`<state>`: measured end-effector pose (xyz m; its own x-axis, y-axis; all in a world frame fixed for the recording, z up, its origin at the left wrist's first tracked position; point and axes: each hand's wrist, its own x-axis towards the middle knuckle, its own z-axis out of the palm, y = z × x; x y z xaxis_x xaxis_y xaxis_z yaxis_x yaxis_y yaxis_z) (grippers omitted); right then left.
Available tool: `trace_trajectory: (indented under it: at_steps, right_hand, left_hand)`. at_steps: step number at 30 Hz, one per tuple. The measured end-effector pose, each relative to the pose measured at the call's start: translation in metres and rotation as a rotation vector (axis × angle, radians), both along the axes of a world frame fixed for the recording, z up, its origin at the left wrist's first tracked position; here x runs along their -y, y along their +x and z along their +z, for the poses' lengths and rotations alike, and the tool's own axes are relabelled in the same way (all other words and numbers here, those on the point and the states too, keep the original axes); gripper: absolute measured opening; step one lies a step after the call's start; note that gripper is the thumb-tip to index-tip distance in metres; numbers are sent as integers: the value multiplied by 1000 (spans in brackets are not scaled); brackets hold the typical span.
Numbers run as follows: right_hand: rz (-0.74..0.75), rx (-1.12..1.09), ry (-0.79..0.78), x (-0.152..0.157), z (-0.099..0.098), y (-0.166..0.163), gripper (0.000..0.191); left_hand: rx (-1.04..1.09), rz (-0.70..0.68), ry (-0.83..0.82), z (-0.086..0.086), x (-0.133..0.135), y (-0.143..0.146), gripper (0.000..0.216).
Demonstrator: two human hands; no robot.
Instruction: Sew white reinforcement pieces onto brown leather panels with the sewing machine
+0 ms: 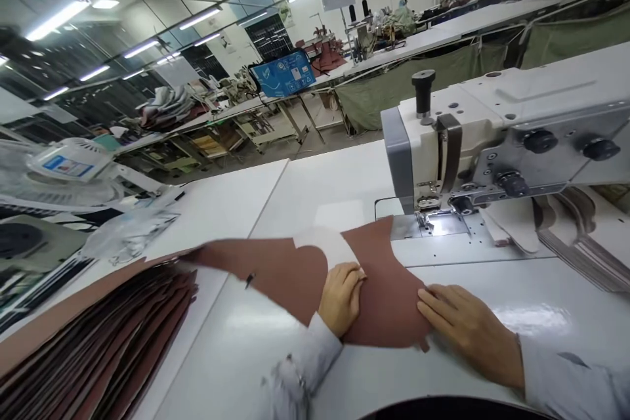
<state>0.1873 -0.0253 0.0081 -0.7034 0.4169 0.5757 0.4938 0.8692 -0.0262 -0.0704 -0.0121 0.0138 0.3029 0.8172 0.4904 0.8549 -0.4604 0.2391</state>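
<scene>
Left grip (pixel 341 298) and right grip (pixel 470 335) lie spread flat, pinching nothing, on a brown leather piece (pixel 388 302) on the white worktop (pixel 335 190) near the sewing machine (pixel 433 144); uneven pressure could shift the pale strip (pixel 327 246) askew.

Two hands: one left hand (pixel 340 297) and one right hand (pixel 470 331), both near the front edge of the white worktop (pixel 221 210). Two pale shirt sleeves (pixel 571 384). One brown leather piece (pixel 388 305) under both hands. One pale paper piece (pixel 327 246) on top of it. One small black thing (pixel 250 280) on the brown piece. One big pile of brown cut pieces (pixel 98 335) at the left edge, too many to count. One sewing machine (pixel 443 144) near the back right corner. Two round black knobs (pixel 540 141) on it. One white fan (pixel 63 177) past the left edge. One clear plastic bag (pixel 128 236) beside the fan. One blue sign (pixel 282 73) far off.
</scene>
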Motion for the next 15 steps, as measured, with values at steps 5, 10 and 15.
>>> trace_trajectory:
  at_steps: [5, 10, 15]
  right_hand:
    - [-8, -58, 66, -27, -5, -17, 30]
    - [-73, -79, 52, -44, -11, -25, 32]
    - [-41, -170, -5, -46, -5, -25, 26]
  left_hand:
    - [-45, -238, 36, 7, -85, -17, 21]
    - [99, -325, 38, -1, -87, 37, 24]
    - [186, -362, -48, -6, -54, 66, 24]
